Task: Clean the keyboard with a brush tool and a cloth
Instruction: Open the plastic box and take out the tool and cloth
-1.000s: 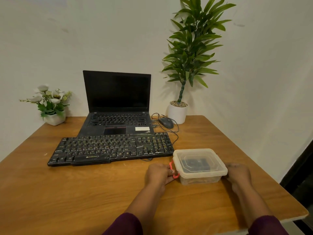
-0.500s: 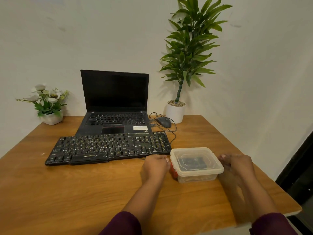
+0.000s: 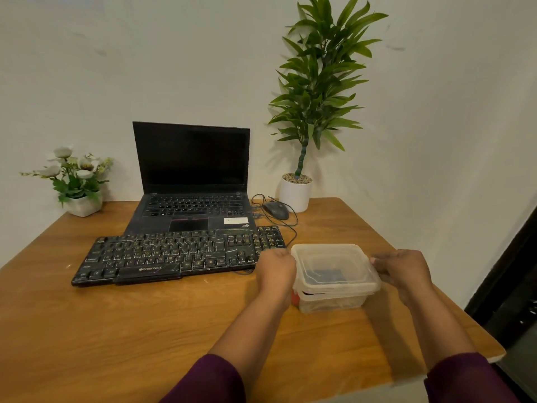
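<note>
Keyboard (image 3: 180, 254) unmoved, lid (image 3: 334, 266) now lifted (clear box (image 3: 331, 303))

The black keyboard (image 3: 177, 255) carries the one legible brand: "ZEBRONICS" in pale capitals, with a small logo mark in front of it, on the raised bar along its near edge below the space key. The key legends are yellowish but too small to read. A white sticker (image 3: 236, 220) on the laptop (image 3: 191, 210) palm rest bears print too blurred to read.
</note>
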